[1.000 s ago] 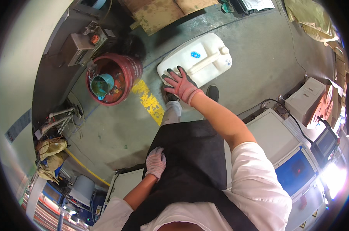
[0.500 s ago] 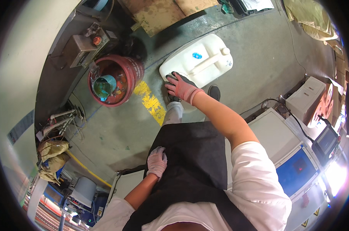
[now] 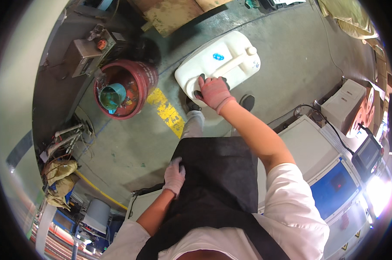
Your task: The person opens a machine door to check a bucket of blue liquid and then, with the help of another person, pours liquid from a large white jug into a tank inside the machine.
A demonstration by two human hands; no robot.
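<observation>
Jug (image 3: 219,64) sits under our bent right hand (image 3: 215,92), whether gripping we cannot tell; our left hand (image 3: 174,177), loosely spread, touches our apron (image 3: 216,173)

Right fingers (image 3: 201,80) farther along jug (image 3: 219,64)

We've got the jerrycan (image 3: 230,47) on the floor (image 3: 291,65) just ahead of our shoes (image 3: 248,102), right hand (image 3: 215,92) over its near edge, tub (image 3: 148,80) to its left (cup (image 3: 119,90) inside), box (image 3: 83,56) beyond the tub, cardboard (image 3: 170,19) farther out, cabinet (image 3: 304,136) to our right, left hand (image 3: 174,177) at our apron's (image 3: 217,169) left side.
</observation>
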